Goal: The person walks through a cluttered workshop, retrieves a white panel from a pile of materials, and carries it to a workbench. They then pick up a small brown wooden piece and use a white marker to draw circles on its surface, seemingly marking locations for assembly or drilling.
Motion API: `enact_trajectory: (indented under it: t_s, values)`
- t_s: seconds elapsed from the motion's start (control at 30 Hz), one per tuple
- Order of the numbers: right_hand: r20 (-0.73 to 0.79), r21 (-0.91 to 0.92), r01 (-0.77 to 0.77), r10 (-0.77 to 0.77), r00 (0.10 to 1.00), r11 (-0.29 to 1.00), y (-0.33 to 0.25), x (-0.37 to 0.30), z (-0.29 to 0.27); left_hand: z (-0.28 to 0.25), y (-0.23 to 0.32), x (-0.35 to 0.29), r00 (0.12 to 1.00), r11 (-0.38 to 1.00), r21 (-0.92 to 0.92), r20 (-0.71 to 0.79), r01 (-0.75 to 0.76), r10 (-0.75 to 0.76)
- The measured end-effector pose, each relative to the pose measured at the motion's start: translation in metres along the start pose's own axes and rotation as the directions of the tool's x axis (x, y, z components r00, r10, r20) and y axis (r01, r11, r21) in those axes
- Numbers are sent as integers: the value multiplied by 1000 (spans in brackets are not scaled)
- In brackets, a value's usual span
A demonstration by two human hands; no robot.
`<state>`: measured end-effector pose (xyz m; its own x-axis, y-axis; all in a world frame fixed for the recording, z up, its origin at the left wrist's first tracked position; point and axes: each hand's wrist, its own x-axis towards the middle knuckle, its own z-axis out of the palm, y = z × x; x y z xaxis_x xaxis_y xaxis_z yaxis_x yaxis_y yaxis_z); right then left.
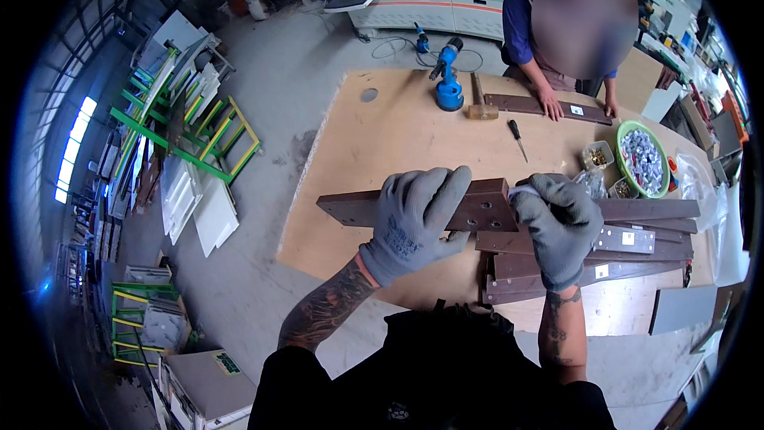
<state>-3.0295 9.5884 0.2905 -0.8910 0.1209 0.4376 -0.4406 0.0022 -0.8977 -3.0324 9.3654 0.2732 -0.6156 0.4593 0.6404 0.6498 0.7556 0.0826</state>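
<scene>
My left hand (415,227), in a grey work glove, is wrapped over a dark brown board (487,205) and holds it above the table. Small round holes show in the board's side near its right end. At that end my right hand (559,224), gloved alike, has its fingers pinched on a small whitish piece (522,190); its exact kind is mostly hidden by the glove. Below and right of my hands lie several more brown boards (585,267), stacked loosely, some bearing white labels.
Across the wooden table (334,143), a co-worker's hands (549,102) rest on another brown board (517,103). Near it are a blue power tool (449,87), a mallet (482,112) and a screwdriver (518,140). A green basket (623,134) holds wrapped small parts beside small hardware tubs (597,156).
</scene>
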Motion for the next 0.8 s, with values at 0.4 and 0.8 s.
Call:
enact_trajectory:
  t_s: [0.4,0.8]
  values:
    - [28,-203,523,-529,848,828,1,0,-6,12,12,2,992,998,39,-110,-57,61]
    - [119,-195,602,-590,799,775,4,2,-9,15,11,0,983,994,74,-162,-77,89]
